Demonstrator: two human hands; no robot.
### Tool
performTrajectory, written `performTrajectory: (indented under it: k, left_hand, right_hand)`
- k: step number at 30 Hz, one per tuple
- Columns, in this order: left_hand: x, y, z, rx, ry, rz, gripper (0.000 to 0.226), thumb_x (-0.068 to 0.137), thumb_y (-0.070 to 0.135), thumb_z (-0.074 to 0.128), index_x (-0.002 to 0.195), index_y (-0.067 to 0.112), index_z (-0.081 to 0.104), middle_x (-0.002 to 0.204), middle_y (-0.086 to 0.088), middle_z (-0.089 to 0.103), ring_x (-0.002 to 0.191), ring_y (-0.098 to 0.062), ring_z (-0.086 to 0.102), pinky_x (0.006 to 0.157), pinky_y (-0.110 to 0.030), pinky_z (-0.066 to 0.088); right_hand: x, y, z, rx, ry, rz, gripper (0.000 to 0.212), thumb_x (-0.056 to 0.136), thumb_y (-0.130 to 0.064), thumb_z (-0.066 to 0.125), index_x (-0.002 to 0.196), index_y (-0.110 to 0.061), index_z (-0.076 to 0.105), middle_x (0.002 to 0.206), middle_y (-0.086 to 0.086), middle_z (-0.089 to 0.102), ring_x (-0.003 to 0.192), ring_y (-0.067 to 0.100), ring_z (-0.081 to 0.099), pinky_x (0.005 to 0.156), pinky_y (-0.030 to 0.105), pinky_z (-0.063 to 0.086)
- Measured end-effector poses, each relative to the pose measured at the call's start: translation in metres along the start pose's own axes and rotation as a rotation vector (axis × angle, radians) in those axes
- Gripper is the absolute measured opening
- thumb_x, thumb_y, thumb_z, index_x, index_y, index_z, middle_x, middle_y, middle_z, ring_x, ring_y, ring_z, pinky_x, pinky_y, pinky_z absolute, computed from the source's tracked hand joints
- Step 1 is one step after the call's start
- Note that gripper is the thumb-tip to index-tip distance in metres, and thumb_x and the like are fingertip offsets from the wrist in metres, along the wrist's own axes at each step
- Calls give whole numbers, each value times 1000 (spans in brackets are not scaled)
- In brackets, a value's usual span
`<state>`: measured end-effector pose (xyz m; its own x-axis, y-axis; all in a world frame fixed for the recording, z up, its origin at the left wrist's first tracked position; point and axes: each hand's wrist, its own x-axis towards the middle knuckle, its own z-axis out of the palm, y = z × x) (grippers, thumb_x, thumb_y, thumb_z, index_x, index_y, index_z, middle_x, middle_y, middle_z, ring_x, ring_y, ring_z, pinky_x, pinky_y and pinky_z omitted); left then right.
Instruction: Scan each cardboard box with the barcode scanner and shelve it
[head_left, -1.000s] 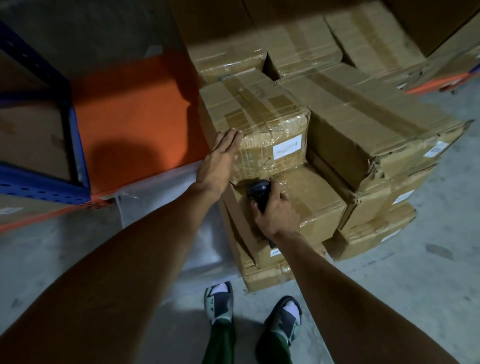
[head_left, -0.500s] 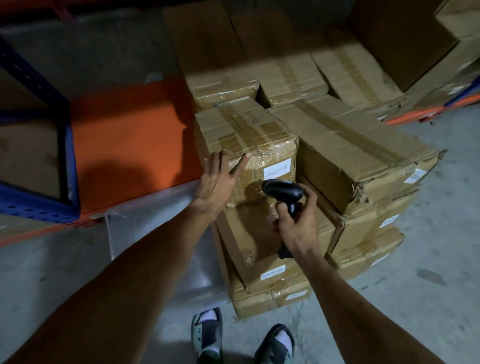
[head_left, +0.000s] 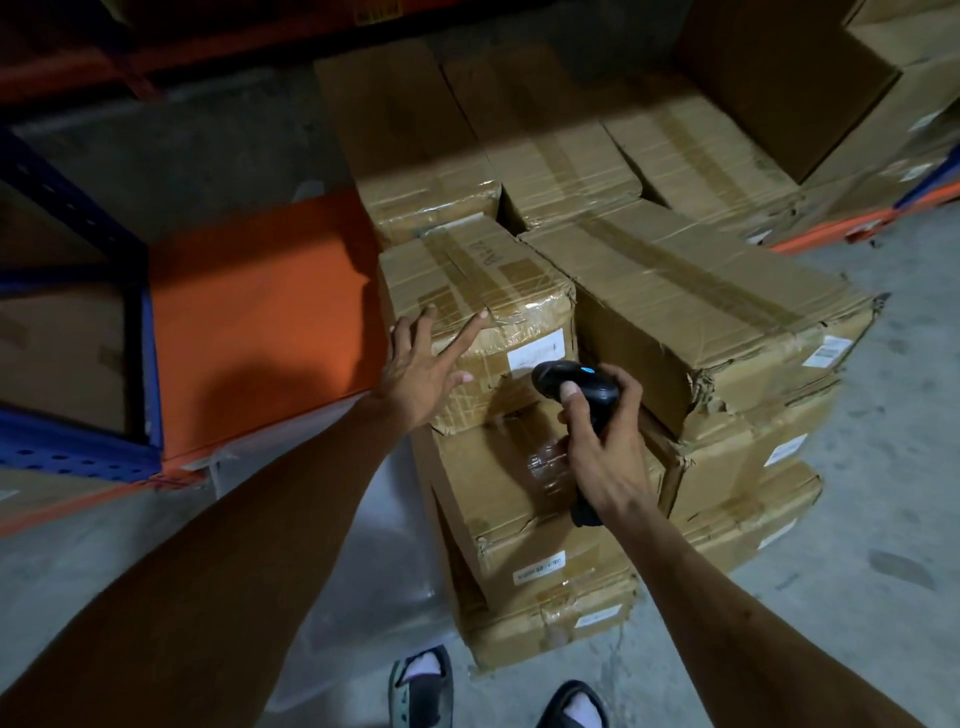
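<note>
1. Right now the right hand (head_left: 602, 447) is gripping the barcode scanner (head_left: 576, 387), fingers wrapped round the handle, thumb lying on top of the head. The scanner's nose is pointing forward and slightly left, at the white label (head_left: 535, 353) on the near face of the top box (head_left: 478, 291).
2. Key relation: the label is sitting just ahead of the scanner head, very near it, between the two hands. The right hand is the nearer one to the label. Probably the scan is happening at this moment, but no beam is showing on the label, so I can't confirm it.
3. The left hand (head_left: 421, 369) is lying open and spread against the box's near-left corner, fingertips (head_left: 483, 314) reaching up onto the top edge and thumb on the near face. It's bracing the box, not gripping it.
4. The box's long axis is running away from the hands, with the short labelled end facing the person. It's sitting on top of a stack of boxes (head_left: 535, 561), touching a bigger box (head_left: 691, 301) on the right-hand side.
5. Both forearms are reaching forward and down, the left more extended, the right bent at the wrist to aim.
6. The orange shelf (head_left: 260, 322) is lying just left of the left hand, beside the box. Judging by that, shelving means a leftward carry once the scan is done, and the left hand is already on the correct side.
</note>
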<state>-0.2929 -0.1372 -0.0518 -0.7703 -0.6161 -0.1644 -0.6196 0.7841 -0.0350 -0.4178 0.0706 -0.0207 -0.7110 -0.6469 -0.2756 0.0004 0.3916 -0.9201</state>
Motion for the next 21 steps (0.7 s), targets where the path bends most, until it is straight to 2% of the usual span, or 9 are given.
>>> performTrajectory:
  k: [3,5,8,13,15,18,21]
  left_hand:
    - [0,2,-2,72,2,-1,70,102,55,30,152,40,-17,159,-26,8,137,-42,25,117,-46,19]
    - [0,0,0,90,0,3,71,101,57,30,150,40,-19,160,-26,10,135,-41,29,115,-45,22]
    - [3,-3,6,134,16,17,73,100,60,28,145,39,-25,159,-27,10,132,-41,33,112,-44,26]
    - [5,-6,14,188,35,48,76,98,64,22,144,36,-32,157,-31,13,127,-42,38,106,-45,31]
    - [5,-7,16,183,45,60,77,98,64,22,147,35,-30,156,-32,15,124,-42,39,104,-46,31]
    - [6,-7,16,191,75,69,77,99,62,24,147,32,-28,153,-36,20,120,-44,42,106,-48,30]
    - [6,-6,17,234,54,73,77,100,62,20,143,30,-35,154,-36,16,123,-43,40,108,-46,28]
  right_hand:
    - [5,3,2,18,30,-5,51,94,-68,57,136,-56,32,113,-14,60,98,4,63,80,24,51]
    - [6,5,4,37,46,-3,55,93,-67,59,140,-55,32,111,-22,56,98,0,60,76,18,47]
    - [9,8,2,12,64,-24,56,93,-67,59,141,-54,33,110,-25,55,99,-1,59,81,21,48]
    - [10,11,-2,-69,4,-93,53,93,-68,56,138,-54,33,124,-5,60,117,19,62,98,39,54]
    - [11,11,-1,-88,-7,-114,55,92,-69,56,139,-51,33,128,-1,61,117,20,62,98,39,55]
    - [13,11,1,-92,-15,-139,60,90,-71,55,140,-48,33,128,-4,59,115,16,62,93,31,55]
    - [14,12,3,-77,7,-145,56,93,-67,57,140,-48,33,131,-1,60,117,16,62,91,29,55]
